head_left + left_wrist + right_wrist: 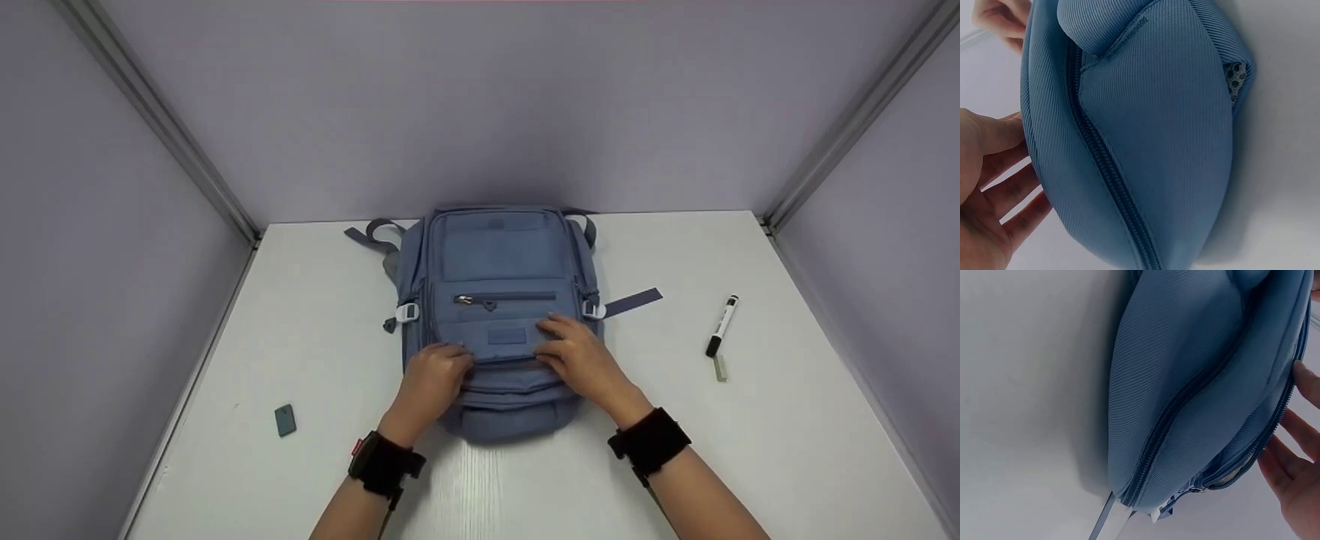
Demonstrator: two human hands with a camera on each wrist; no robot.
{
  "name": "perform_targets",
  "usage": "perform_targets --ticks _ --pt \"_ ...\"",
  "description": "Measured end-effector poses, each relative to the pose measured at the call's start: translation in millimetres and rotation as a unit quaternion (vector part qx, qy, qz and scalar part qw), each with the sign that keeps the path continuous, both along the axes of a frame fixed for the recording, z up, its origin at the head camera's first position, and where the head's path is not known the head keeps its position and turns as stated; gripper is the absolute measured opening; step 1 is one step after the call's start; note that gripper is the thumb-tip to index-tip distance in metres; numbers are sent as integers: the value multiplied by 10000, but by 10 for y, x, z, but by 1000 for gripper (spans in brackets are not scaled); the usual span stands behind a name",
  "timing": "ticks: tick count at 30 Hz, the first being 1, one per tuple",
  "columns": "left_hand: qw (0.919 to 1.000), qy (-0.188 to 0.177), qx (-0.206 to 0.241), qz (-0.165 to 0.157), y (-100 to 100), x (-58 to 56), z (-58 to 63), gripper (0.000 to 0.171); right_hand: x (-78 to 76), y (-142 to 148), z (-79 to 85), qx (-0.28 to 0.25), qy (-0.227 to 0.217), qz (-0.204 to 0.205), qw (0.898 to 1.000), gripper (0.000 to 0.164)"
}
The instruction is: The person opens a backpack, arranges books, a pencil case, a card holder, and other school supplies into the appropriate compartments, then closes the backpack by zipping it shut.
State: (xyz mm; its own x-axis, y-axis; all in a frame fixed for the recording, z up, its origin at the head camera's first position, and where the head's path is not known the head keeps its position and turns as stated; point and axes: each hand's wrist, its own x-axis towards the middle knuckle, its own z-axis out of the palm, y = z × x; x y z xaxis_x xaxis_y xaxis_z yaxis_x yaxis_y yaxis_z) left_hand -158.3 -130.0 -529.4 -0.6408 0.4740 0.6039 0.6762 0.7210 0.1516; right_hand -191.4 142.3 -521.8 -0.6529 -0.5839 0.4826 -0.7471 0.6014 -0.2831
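A blue backpack (499, 251) lies on the table with its front panel up and its rounded bottom towards me. My left hand (435, 379) rests on the lower left of the front panel, its fingertips touching the fabric. On the lower right, my right hand (581, 360) touches the panel with spread fingers. In the right wrist view, its thumb (1307, 385) meets a zipped pocket edge (1289, 391) that gapes partly apart. The left wrist view shows spread fingers (1013, 194) against the bag's front and a long dark zip (1100, 152) along its bottom.
A black-and-white marker (722, 325) lies at the right, beside a small grey-green piece (721, 368). At the left lies a small dark green rectangular object (285, 420). A loose strap (634, 302) sticks out rightwards. Grey walls (487, 97) enclose the white table (322, 300).
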Motion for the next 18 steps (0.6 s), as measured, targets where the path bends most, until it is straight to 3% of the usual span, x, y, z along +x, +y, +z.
perform_targets --ticks 5,12,18 --pt "10000 12 -26 57 -5 9 9 9 12 -16 34 157 -169 -8 9997 4" --pt "9998 -55 153 78 -6 21 35 11 45 -46 131 382 -1052 -223 9935 4" --pt "9997 45 220 80 2 25 99 7 73 -58 206 505 -1436 -532 9869 13"
